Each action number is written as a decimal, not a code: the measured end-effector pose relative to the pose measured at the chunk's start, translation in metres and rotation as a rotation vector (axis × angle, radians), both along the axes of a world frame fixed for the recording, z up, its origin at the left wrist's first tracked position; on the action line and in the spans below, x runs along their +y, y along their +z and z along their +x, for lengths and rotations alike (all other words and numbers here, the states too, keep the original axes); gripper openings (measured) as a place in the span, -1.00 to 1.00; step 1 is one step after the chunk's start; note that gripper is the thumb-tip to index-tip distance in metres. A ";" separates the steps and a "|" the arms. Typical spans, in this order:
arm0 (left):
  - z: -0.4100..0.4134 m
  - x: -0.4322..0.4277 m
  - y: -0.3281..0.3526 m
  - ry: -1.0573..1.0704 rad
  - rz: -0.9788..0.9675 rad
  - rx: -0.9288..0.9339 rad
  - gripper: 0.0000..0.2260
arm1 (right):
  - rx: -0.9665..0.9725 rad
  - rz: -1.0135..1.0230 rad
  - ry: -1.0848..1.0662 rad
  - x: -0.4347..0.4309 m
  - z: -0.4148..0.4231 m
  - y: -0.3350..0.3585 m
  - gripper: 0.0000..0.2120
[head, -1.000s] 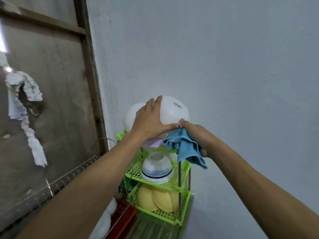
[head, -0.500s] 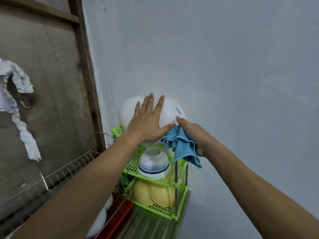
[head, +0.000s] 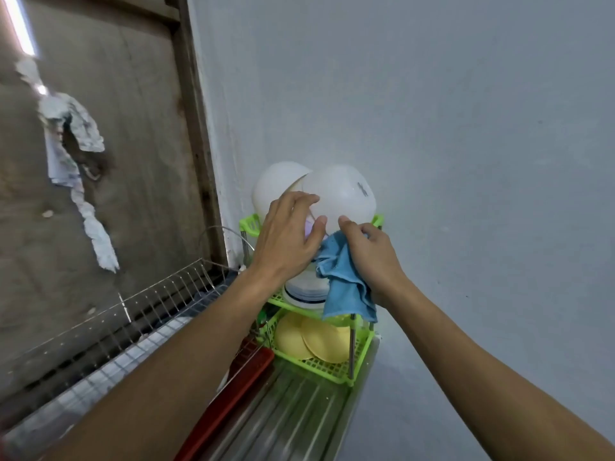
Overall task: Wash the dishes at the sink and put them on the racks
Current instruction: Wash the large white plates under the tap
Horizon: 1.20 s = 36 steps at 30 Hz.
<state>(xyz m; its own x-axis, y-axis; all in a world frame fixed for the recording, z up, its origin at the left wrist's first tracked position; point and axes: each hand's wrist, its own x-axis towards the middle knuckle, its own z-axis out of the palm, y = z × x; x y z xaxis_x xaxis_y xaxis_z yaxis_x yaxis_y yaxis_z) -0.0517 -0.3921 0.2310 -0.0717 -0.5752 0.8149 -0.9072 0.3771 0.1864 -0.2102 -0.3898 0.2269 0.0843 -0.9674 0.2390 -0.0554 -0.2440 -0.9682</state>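
Far left, I see a pale rag [head: 76, 151] hanging on the wooden wall. Below it a wire rack [head: 156, 304] runs along the counter [head: 293, 414], with a red tray [head: 239, 387] just beside it.

My left arm reaches up and forward from the lower left. The left hand [head: 286, 237] is on the white bowl [head: 342, 194], fingers curled over its near side and thumb pressed at the lower rim, gripping it. The bowl is mouth down and tilted at the top tier of the green rack [head: 332, 369]. It overlaps a second bowl [head: 273, 191] just behind it on the left. I cannot tell whether its weight is on the rack or in my hands.

On the middle tier a striped bowl [head: 299, 294] sits upside down. Two yellow plates [head: 319, 341] lean on the bottom tier.

My right arm comes in from the lower right. The right hand [head: 372, 257] has its fingers bunched round a blue cloth [head: 346, 291], and the thumb tip touches the bowl's lower rim. The cloth hangs down in front of the middle tier.
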 end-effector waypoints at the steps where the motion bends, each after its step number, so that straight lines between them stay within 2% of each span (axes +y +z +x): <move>1: 0.000 0.008 -0.003 -0.007 0.007 0.022 -0.67 | -0.012 0.012 0.023 0.006 0.004 -0.002 -0.50; 3: 0.004 0.027 -0.012 0.003 0.059 0.075 -0.74 | -0.048 0.072 0.108 0.018 0.012 -0.011 -0.49; 6: 0.010 0.062 -0.029 0.052 0.137 0.189 -0.81 | -0.116 0.192 0.274 0.035 0.022 -0.029 -0.64; 10: 0.021 0.127 -0.065 0.145 0.319 0.388 -0.75 | -0.160 0.424 0.473 0.067 0.041 -0.061 -0.71; 14: 0.045 0.210 -0.106 0.245 0.496 0.539 -0.59 | -0.139 0.673 0.779 0.118 0.067 -0.103 -0.64; 17: 0.060 0.285 -0.130 0.317 0.690 0.656 -0.61 | -0.104 0.761 0.991 0.171 0.089 -0.131 -0.56; 19: 0.071 0.336 -0.143 0.368 0.693 0.811 -0.69 | -0.042 0.747 1.185 0.209 0.103 -0.146 -0.56; 21: 0.079 0.377 -0.147 0.388 0.642 0.965 -0.74 | 0.077 0.638 1.323 0.240 0.115 -0.159 -0.71; 23: 0.083 0.416 -0.148 0.383 0.631 1.120 -0.76 | 0.194 0.565 1.363 0.267 0.126 -0.167 -0.65; 25: 0.090 0.455 -0.152 0.337 0.605 1.298 -0.76 | 0.231 0.604 1.366 0.293 0.143 -0.175 -0.58; 27: 0.097 0.492 -0.157 0.295 0.571 1.406 -0.61 | 0.285 0.600 1.312 0.317 0.157 -0.178 -0.58; 28: 0.103 0.517 -0.160 0.293 0.568 1.411 -0.59 | 0.338 0.519 1.291 0.336 0.166 -0.177 -0.65; 30: 0.113 0.557 -0.167 0.324 0.579 1.400 -0.64 | 0.483 0.217 1.268 0.364 0.177 -0.177 -0.89; 32: 0.122 0.593 -0.171 0.371 0.586 1.364 -0.72 | 0.571 -0.001 1.269 0.388 0.184 -0.176 -0.84; 34: 0.127 0.623 -0.171 0.369 0.546 1.364 -0.73 | 0.581 0.008 1.337 0.407 0.187 -0.179 -0.81; 36: 0.131 0.649 -0.173 0.375 0.502 1.364 -0.76 | 0.583 0.134 1.420 0.423 0.192 -0.181 -0.71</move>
<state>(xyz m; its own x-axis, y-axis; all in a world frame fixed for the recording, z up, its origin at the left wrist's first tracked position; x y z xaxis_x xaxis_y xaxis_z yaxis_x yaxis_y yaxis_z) 0.0797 0.2565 0.0575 0.7703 -0.6199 -0.1493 0.0382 -0.1889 0.9813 -0.0184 0.0327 0.0461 0.9724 -0.0227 -0.2323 -0.2262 -0.3374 -0.9138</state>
